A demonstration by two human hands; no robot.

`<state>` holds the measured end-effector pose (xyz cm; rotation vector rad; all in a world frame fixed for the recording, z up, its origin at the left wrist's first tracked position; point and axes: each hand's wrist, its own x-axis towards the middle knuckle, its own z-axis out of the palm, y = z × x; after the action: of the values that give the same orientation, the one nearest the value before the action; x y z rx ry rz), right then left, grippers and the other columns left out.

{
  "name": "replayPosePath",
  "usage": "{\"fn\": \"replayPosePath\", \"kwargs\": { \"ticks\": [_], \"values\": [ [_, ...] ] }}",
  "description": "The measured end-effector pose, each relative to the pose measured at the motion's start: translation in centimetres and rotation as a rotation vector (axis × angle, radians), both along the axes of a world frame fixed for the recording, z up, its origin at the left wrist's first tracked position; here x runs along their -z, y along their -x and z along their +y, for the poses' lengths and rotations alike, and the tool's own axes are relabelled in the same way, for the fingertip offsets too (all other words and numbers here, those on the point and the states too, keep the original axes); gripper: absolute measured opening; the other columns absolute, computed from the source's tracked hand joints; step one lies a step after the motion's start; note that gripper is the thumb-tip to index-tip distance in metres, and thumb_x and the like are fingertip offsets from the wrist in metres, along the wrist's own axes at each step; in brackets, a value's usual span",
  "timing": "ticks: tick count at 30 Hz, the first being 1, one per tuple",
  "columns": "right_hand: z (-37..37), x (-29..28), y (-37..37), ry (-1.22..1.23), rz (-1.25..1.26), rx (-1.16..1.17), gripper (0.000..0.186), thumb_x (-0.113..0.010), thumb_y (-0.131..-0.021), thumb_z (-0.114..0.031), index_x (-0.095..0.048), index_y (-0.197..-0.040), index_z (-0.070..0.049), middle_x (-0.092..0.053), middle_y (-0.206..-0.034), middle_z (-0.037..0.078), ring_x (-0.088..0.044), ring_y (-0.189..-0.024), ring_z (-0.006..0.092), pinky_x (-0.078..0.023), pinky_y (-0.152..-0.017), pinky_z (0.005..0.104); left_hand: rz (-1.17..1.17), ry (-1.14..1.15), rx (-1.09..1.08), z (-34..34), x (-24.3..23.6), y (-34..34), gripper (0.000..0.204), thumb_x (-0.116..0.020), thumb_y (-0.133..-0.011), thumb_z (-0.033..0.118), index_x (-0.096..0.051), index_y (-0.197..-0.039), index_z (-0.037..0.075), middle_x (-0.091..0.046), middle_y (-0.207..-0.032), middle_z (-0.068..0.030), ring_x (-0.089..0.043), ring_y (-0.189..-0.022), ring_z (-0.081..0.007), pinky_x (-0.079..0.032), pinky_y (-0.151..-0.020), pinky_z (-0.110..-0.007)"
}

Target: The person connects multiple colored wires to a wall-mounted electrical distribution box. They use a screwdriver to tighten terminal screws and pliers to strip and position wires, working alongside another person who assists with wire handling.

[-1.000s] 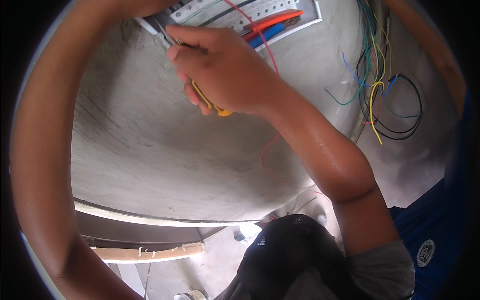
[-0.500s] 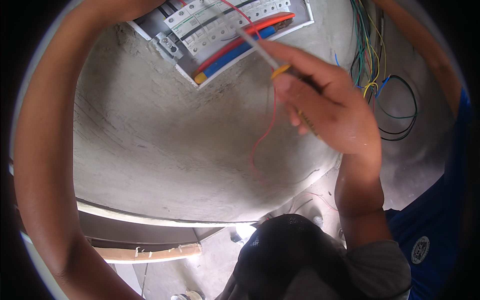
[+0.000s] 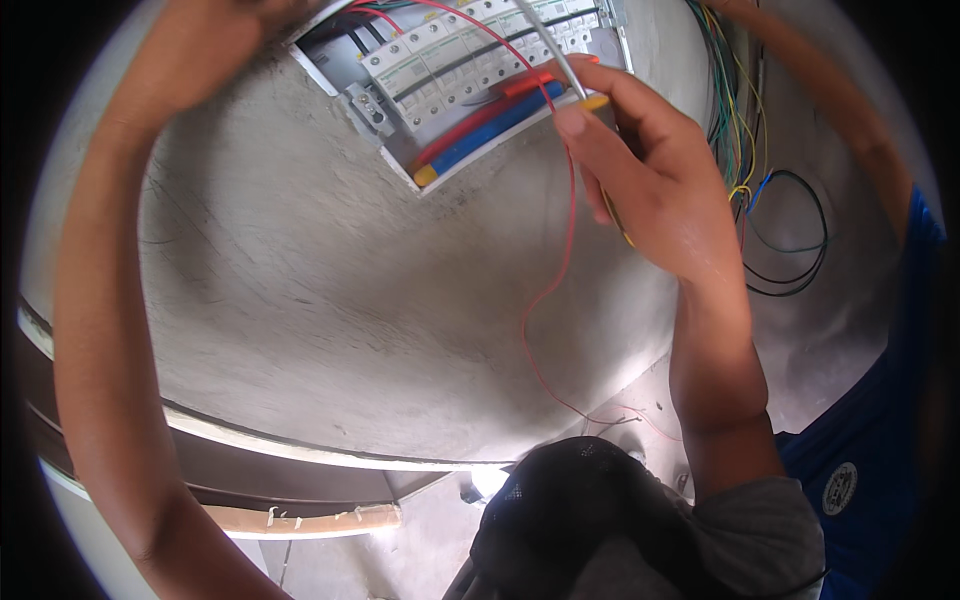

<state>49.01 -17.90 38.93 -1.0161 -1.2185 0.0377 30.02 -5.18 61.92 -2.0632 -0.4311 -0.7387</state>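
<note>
Gripping the likely light, stiff screwdriver [image 3: 554, 55] correctly by its handle, right hand [image 3: 655, 180] curls fingers near breaker box's [image 3: 500, 144] lower-right corner; left hand [image 3: 215, 45], left of box: fingers unclear.

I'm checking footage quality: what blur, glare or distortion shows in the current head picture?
In the head view, the left hand looks soft; a bright patch low in the middle washes out; the plastered wall bows along its lower edge; corners go black.

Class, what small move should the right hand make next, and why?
Probably ease the screwdriver slightly rightward: in this view, the right hand holds it with its shaft across the breakers, and the red wire passes close on its left, so it could catch.
</note>
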Motion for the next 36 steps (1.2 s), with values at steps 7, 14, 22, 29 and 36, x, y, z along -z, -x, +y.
{"fn": "replayPosePath", "kwargs": {
  "ticks": [7, 14, 22, 29, 36],
  "values": [
    [6.3, -5.4, 0.0, -0.061, -0.011, 0.346, 0.041, -0.081, -0.108, -0.027, -0.079, -0.144, -0.010, -0.085, -0.111, 0.019, -0.080, -0.096, 0.0286, -0.063, -0.089, 0.0432, 0.065, -0.163, -0.008, 2.2, 1.3, 0.6, 0.074, -0.085, -0.090, 0.014, -0.065, -0.162, 0.011, -0.040, -0.183, -0.0236, -0.025, -0.178, -0.0430, -0.008, -0.148, -0.068],
    [8.7, -7.5, -2.1, -0.019, -0.190, 0.420, 0.029, -0.083, -0.108, -0.031, -0.083, -0.133, -0.016, -0.083, -0.094, 0.009, -0.079, -0.083, 0.0226, -0.059, -0.078, 0.0385, 0.089, -0.069, 0.135, 4.1, 0.6, 2.2, 0.069, -0.083, -0.084, 0.016, -0.072, -0.152, 0.011, -0.050, -0.175, -0.0245, -0.036, -0.173, -0.0462, -0.009, -0.144, -0.075],
    [8.4, -9.2, -5.0, -0.050, -0.483, 0.350, 0.040, -0.082, -0.105, -0.020, -0.081, -0.144, -0.010, -0.086, -0.106, 0.015, -0.082, -0.093, 0.0298, -0.062, -0.086, 0.0409, 0.165, -0.283, 0.284, 7.5, 0.2, 2.8, 0.038, -0.076, -0.084, 0.012, -0.091, -0.119, 0.017, -0.055, -0.175, -0.0219, -0.042, -0.169, -0.0472, -0.018, -0.141, -0.076],
    [9.6, -10.0, -6.2, -0.167, -0.730, 0.287, 0.039, -0.073, -0.101, -0.014, -0.083, -0.139, -0.012, -0.084, -0.110, 0.019, -0.081, -0.101, 0.0410, -0.064, -0.092, 0.0503, 0.187, -0.312, 0.141, 5.9, 1.9, 1.8, 0.044, -0.075, -0.086, 0.015, -0.095, -0.125, 0.022, -0.053, -0.179, -0.0167, -0.038, -0.172, -0.0460, -0.022, -0.142, -0.075],
    [9.2, -10.6, -6.4, -0.071, -0.732, 0.273, 0.039, -0.077, -0.101, -0.013, -0.082, -0.139, -0.007, -0.083, -0.110, 0.022, -0.080, -0.099, 0.0414, -0.062, -0.090, 0.0468, 0.206, -0.309, 0.036, 5.2, 2.0, 1.2, 0.045, -0.078, -0.086, 0.016, -0.094, -0.127, 0.023, -0.055, -0.178, -0.0143, -0.035, -0.173, -0.0439, -0.023, -0.142, -0.073]
  ]
}}
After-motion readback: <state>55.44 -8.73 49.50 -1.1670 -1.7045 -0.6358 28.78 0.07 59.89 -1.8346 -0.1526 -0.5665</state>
